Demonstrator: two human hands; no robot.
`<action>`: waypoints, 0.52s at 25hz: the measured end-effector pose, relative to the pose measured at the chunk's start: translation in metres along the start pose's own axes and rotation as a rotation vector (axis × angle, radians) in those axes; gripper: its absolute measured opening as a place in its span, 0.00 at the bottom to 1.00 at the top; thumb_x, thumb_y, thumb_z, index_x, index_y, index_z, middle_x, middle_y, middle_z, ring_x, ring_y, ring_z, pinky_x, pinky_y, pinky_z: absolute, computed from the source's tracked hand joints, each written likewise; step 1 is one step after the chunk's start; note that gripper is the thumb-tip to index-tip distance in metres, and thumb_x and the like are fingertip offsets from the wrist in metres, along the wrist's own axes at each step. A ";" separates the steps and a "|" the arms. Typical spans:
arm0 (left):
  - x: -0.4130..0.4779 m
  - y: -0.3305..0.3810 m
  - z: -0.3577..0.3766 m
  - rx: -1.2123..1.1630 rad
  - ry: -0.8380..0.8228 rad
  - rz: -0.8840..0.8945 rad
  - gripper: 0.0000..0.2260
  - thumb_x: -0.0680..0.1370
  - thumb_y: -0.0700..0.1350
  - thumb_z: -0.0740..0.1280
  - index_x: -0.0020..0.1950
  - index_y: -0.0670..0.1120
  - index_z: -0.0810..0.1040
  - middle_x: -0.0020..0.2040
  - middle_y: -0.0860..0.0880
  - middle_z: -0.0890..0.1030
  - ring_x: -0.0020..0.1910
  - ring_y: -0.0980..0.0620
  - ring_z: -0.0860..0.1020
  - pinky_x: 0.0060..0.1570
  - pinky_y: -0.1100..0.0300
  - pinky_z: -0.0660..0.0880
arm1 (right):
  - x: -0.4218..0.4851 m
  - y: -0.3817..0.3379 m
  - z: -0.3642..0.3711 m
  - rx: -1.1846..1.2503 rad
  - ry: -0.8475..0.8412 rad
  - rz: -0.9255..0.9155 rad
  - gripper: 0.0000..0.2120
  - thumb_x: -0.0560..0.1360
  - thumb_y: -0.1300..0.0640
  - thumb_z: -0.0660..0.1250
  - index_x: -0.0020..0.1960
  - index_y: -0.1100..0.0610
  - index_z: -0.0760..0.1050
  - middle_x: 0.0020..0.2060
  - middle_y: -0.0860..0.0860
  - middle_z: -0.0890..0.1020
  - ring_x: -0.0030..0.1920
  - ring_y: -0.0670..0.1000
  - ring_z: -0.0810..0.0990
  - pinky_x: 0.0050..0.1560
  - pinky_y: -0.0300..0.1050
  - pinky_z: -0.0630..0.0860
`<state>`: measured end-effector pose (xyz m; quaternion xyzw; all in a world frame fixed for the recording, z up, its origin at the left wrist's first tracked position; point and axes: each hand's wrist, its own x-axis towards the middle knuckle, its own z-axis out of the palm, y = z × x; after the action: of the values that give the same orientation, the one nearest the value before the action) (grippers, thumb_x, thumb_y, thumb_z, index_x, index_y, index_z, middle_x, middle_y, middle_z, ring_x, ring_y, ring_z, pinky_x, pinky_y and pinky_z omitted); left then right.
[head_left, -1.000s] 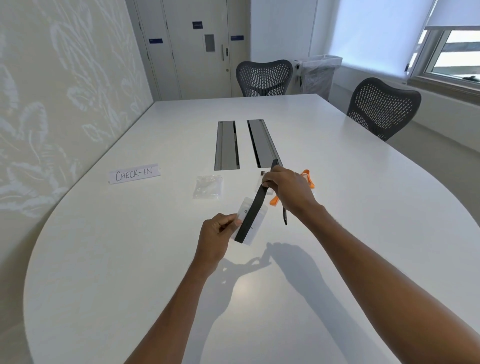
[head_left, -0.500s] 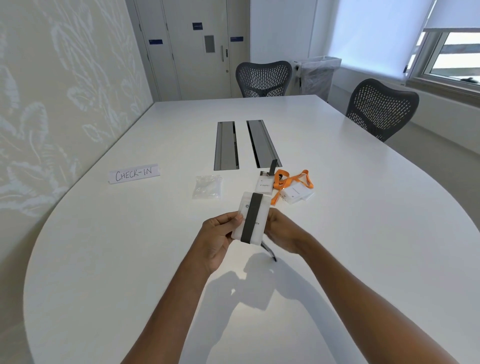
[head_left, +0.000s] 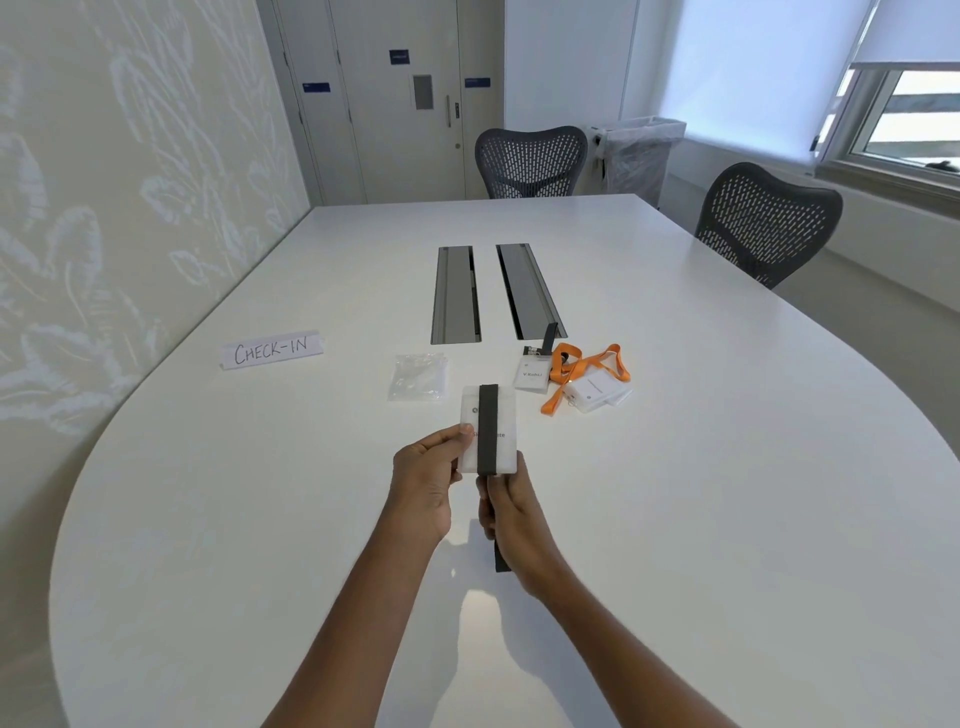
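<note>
**Above the near table edge: strap over a badge**

Nearest, the right hand (head_left: 511, 512) curls its fingers round a flat dark grey fabric strap (head_left: 488, 436). Just left of it, the left hand (head_left: 423, 488) pinches the side edge of a frosted white plastic badge holder (head_left: 508, 415), held upright over the white oval table (head_left: 260, 519). The strap runs up the holder's face. Farther off lies a crumpled clear plastic bag (head_left: 418, 375).

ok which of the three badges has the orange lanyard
The rightmost badge, lying on the table with an orange lanyard. The middle badge beside it has a dark lanyard; the held badge in the left hand has a dark strap.
</note>
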<state>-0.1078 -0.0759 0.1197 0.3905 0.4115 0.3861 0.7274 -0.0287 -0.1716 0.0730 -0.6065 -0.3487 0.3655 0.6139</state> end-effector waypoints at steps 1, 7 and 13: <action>0.002 -0.002 0.000 -0.001 0.024 -0.003 0.04 0.76 0.37 0.76 0.50 0.43 0.87 0.50 0.44 0.89 0.49 0.46 0.81 0.46 0.57 0.74 | -0.003 0.002 0.005 -0.056 0.024 -0.029 0.08 0.89 0.55 0.53 0.60 0.53 0.70 0.40 0.54 0.74 0.35 0.48 0.70 0.36 0.43 0.71; -0.001 -0.005 0.002 0.059 0.125 0.088 0.03 0.78 0.39 0.75 0.51 0.43 0.87 0.50 0.47 0.88 0.44 0.52 0.80 0.41 0.63 0.77 | -0.022 -0.007 0.012 -0.123 0.073 0.000 0.16 0.89 0.55 0.54 0.50 0.59 0.76 0.31 0.51 0.77 0.28 0.48 0.74 0.31 0.41 0.74; -0.005 -0.025 -0.003 0.288 0.172 0.275 0.06 0.78 0.44 0.76 0.54 0.47 0.88 0.47 0.56 0.88 0.52 0.58 0.85 0.55 0.61 0.80 | -0.019 -0.028 0.005 0.085 0.036 0.313 0.18 0.89 0.57 0.53 0.54 0.65 0.79 0.34 0.56 0.82 0.29 0.49 0.77 0.33 0.42 0.77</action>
<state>-0.1061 -0.0894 0.0984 0.5085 0.4658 0.4506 0.5669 -0.0419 -0.1857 0.1012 -0.6335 -0.2228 0.4602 0.5807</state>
